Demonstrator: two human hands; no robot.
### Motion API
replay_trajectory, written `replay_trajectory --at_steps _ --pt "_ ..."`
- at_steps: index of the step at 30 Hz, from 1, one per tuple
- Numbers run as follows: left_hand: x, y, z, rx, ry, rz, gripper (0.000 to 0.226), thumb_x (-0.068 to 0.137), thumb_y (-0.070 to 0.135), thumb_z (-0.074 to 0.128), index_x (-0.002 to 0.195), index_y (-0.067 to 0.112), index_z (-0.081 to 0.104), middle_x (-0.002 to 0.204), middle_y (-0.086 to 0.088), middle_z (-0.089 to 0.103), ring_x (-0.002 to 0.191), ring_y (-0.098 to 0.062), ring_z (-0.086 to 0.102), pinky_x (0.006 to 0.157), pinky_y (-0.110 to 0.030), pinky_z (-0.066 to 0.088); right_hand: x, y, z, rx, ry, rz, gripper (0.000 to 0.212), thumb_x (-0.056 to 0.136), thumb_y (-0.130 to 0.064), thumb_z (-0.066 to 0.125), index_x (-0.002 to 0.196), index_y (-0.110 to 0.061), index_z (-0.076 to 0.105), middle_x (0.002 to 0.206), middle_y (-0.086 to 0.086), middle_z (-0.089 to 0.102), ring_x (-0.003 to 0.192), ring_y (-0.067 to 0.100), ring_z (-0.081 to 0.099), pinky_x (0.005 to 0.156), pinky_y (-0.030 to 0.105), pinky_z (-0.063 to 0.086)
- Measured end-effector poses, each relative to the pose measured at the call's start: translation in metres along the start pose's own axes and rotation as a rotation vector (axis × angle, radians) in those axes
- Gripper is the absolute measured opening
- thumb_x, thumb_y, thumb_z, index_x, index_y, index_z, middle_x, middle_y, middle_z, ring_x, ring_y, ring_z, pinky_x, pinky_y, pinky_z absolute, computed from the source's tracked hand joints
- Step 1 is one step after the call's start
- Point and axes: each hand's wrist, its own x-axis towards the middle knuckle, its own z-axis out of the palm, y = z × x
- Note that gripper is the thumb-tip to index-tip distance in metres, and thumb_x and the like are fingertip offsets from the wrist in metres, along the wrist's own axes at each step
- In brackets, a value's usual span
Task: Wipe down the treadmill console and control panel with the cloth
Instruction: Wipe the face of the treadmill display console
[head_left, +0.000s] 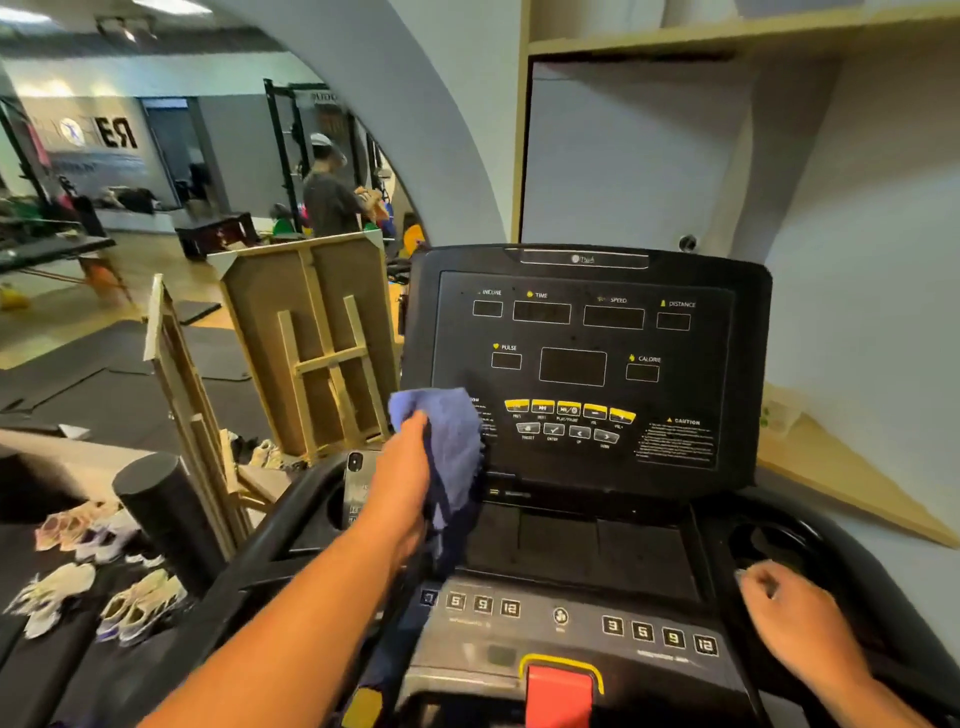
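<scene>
I count one blue cloth (449, 441), one treadmill console (587, 332), one phone (358, 483), two cup holders (774, 545), two wooden easels (322, 358), one foam roller (166, 514).

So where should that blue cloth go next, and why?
Probably a sweep to the right, across the yellow buttons. The left hand grips the blue cloth against the lower left corner of the console, so most of the panel lies to its right. The right hand rests on the treadmill's side, clear of that path.
</scene>
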Motion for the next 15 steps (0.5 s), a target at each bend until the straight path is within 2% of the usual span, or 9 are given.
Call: replay_trajectory --at_steps 1,2,4,5,7,9,11,13,15 --pt "0.003 0.011 0.026 0.042 0.165 0.073 0.062 0.082 0.028 0.049 0.13 -0.011 0.038 0.115 -0.039 0.043 0.103 -0.052 0.044 0.105 -0.046 0.04 0.002 -0.003 0.005 -0.028 -0.025 0.024 0.03 0.094 -0.037 0.053 0.068 -0.024 0.062 0.064 -0.003 0.065 0.075 0.026 0.064 0.069 0.042 0.05" --pt "0.008 0.023 0.038 0.057 0.018 0.075 0.058 0.089 0.029 0.043 0.126 -0.015 0.042 0.118 -0.04 0.042 0.105 -0.054 0.044 0.103 -0.049 0.04 0.005 -0.005 0.011 -0.062 -0.034 0.033 0.032 0.094 -0.04 0.051 0.068 -0.024 0.062 0.066 -0.003 0.065 0.076 0.028 0.063 0.068 0.042 0.049" --pt "0.03 0.055 0.023 0.132 -0.757 0.19 0.053 0.104 0.029 0.037 0.127 -0.015 0.052 0.125 -0.034 0.054 0.111 -0.046 0.053 0.102 -0.047 0.042 0.011 -0.009 0.017 -0.146 -0.038 0.072 0.036 0.094 -0.044 0.046 0.068 -0.022 0.061 0.072 0.0 0.064 0.075 0.03 0.059 0.069 0.04 0.047" --pt "0.023 0.067 0.032 0.251 -0.968 0.375 0.048 0.107 0.031 0.034 0.129 -0.004 0.058 0.123 -0.022 0.059 0.11 -0.035 0.057 0.098 -0.043 0.042 0.013 -0.012 0.018 -0.179 -0.037 0.089 0.037 0.094 -0.044 0.043 0.069 -0.022 0.061 0.076 0.002 0.064 0.077 0.031 0.058 0.07 0.04 0.047" --pt "0.021 0.08 0.053 0.086 -1.3 0.708 0.039 0.109 0.033 0.032 0.125 0.012 0.061 0.11 -0.006 0.061 0.098 -0.021 0.059 0.087 -0.031 0.041 0.018 -0.014 0.019 -0.249 -0.039 0.098 0.036 0.094 -0.043 0.039 0.073 -0.024 0.061 0.083 0.004 0.067 0.083 0.031 0.062 0.072 0.039 0.048" --pt "0.006 0.099 0.081 -0.064 -1.259 1.049 0.031 0.108 0.027 0.035 0.125 0.014 0.058 0.114 -0.008 0.063 0.104 -0.022 0.059 0.092 -0.034 0.041 0.023 -0.012 0.021 -0.311 -0.04 0.073 0.034 0.095 -0.041 0.039 0.075 -0.027 0.062 0.088 0.004 0.071 0.088 0.029 0.067 0.071 0.039 0.049" --pt "-0.007 0.093 0.116 0.071 -1.209 1.44 0.045 0.106 0.026 0.039 0.148 0.01 0.043 0.15 -0.015 0.047 0.139 -0.036 0.04 0.113 -0.048 0.031 0.025 -0.009 0.023 -0.342 -0.041 0.053 0.032 0.096 -0.04 0.041 0.074 -0.028 0.062 0.091 0.005 0.074 0.091 0.028 0.069 0.072 0.039 0.05" --pt "-0.013 0.063 0.148 0.29 -1.069 1.655 0.065 0.106 0.038 0.037 0.161 0.009 0.019 0.17 -0.011 0.015 0.156 -0.037 0.008 0.123 -0.056 0.01 0.027 -0.009 0.023 -0.336 -0.049 0.052 0.03 0.096 -0.038 0.044 0.083 -0.028 0.068 0.096 0.003 0.075 0.096 0.028 0.069 0.076 0.039 0.051" --pt "-0.012 0.035 0.148 0.295 -0.992 1.775 0.071 0.105 0.044 0.034 0.163 0.011 0.008 0.171 -0.008 0.002 0.157 -0.035 -0.004 0.124 -0.056 0.0 0.026 -0.011 0.022 -0.31 -0.056 0.06 0.028 0.095 -0.038 0.046 0.088 -0.029 0.071 0.1 0.002 0.075 0.098 0.027 0.068 0.077 0.038 0.051"
